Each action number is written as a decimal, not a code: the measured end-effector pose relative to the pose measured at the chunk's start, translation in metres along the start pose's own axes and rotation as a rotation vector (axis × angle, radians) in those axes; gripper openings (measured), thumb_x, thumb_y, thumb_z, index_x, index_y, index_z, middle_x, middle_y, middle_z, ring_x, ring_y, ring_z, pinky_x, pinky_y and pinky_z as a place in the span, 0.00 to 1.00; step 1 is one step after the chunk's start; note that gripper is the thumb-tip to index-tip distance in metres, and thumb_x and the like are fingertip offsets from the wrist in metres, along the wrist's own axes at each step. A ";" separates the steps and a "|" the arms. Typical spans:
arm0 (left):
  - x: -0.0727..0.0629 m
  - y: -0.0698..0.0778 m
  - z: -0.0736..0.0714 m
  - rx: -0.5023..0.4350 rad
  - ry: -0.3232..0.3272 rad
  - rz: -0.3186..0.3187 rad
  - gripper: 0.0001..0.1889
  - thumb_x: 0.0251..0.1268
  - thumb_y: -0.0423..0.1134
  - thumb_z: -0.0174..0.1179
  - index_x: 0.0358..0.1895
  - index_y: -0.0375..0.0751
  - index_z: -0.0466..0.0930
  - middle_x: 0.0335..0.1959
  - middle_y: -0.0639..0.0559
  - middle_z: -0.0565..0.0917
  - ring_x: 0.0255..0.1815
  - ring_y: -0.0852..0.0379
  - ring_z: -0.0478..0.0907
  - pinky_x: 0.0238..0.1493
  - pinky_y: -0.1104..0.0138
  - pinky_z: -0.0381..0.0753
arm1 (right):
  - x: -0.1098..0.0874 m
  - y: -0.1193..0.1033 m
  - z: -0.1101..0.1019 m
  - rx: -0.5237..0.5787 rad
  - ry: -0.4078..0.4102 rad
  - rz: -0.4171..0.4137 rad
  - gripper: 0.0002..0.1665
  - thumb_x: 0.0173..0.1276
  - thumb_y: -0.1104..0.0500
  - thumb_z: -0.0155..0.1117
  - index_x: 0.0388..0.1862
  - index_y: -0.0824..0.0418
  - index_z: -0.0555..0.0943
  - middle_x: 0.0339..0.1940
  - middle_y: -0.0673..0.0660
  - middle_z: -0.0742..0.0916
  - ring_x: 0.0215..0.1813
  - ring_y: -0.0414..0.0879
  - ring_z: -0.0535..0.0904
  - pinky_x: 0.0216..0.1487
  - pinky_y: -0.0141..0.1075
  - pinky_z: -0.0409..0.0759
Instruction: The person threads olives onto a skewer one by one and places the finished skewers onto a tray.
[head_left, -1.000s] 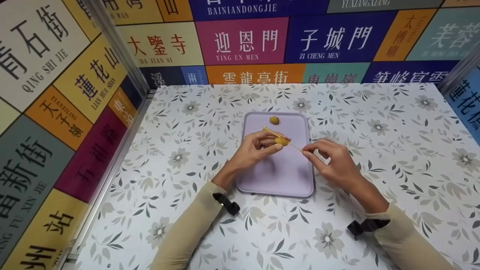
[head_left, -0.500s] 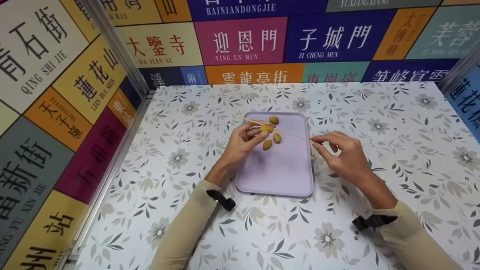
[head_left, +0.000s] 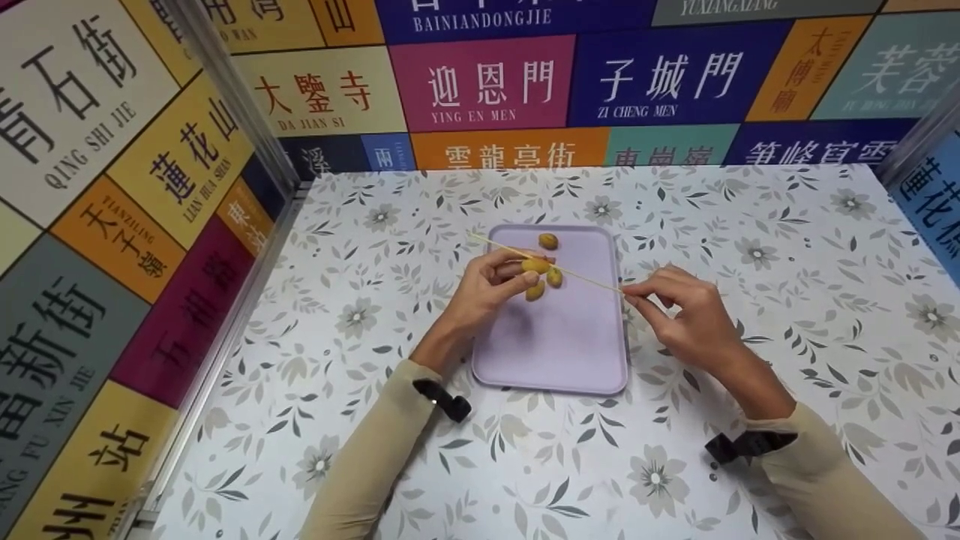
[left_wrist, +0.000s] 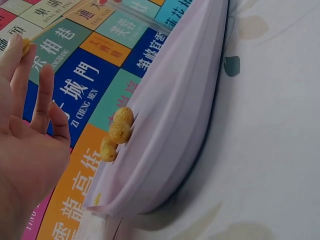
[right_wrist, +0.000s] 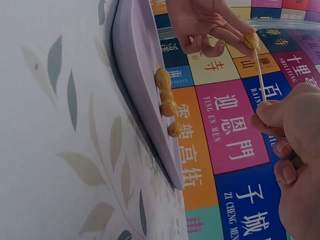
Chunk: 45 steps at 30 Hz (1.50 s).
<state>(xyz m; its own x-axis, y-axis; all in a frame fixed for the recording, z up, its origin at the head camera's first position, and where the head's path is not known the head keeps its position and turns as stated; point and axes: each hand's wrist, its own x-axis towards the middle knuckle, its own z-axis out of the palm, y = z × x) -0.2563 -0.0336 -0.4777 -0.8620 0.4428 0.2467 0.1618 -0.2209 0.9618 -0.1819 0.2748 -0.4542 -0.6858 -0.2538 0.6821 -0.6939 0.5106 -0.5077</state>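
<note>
The stick (head_left: pixel 589 278) runs slantwise between the two hands: its near end is at the right hand (head_left: pixel 690 315), and its long axis points left and away from the person, carrying the far tip past the left hand (head_left: pixel 491 281) and just beyond the tray's left edge. The held fruit (head_left: pixel 536 265) sits on that line — well apart from the right fingers, and right at the left ones. Whether the stick goes through the held fruit or only passes along it, I cannot tell from these views.

The left thumb and fingers are clamped on the held fruit; in the left wrist view the other fingers stand apart, clear of it. The right thumb and forefinger come together on the end of the stick in a pinch, with the remaining fingers bent in toward the palm.

The left hand is the nearer to the loose fruits (head_left: pixel 554 278), which lie on the tray (head_left: pixel 570 337) below and beyond its fingertips. Three of them show in the head view, and the wrist views hint at one more. The right hand hangs just past the tray's right edge — above the flowered desk (head_left: pixel 375 315). The held fruit is up over the tray, apart from its surface.
</note>
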 end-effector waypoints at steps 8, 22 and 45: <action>-0.002 -0.001 0.004 -0.014 -0.076 -0.015 0.14 0.76 0.29 0.66 0.60 0.34 0.85 0.60 0.42 0.91 0.59 0.53 0.90 0.59 0.65 0.87 | -0.003 -0.005 0.003 0.030 -0.053 0.029 0.15 0.63 0.75 0.78 0.43 0.58 0.95 0.24 0.49 0.83 0.28 0.44 0.69 0.32 0.30 0.66; -0.007 -0.006 0.022 0.145 -0.259 0.003 0.17 0.70 0.34 0.74 0.60 0.39 0.89 0.57 0.49 0.93 0.55 0.53 0.92 0.54 0.66 0.88 | -0.001 -0.022 0.012 0.066 -0.114 -0.007 0.15 0.64 0.74 0.78 0.45 0.58 0.95 0.29 0.49 0.88 0.31 0.40 0.73 0.34 0.30 0.71; 0.006 0.004 0.019 0.526 -0.113 0.010 0.24 0.70 0.39 0.76 0.68 0.49 0.85 0.64 0.52 0.90 0.66 0.45 0.83 0.67 0.46 0.78 | 0.001 -0.019 0.011 -0.015 0.041 0.034 0.13 0.65 0.73 0.78 0.45 0.59 0.94 0.30 0.51 0.89 0.31 0.36 0.68 0.34 0.27 0.65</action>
<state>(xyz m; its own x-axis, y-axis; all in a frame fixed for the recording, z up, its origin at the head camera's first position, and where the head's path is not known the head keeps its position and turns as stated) -0.2515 -0.0158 -0.4704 -0.8067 0.5401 0.2398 0.4139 0.2267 0.8816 -0.1720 0.2562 -0.4496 -0.6991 -0.2023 0.6858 -0.6668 0.5308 -0.5232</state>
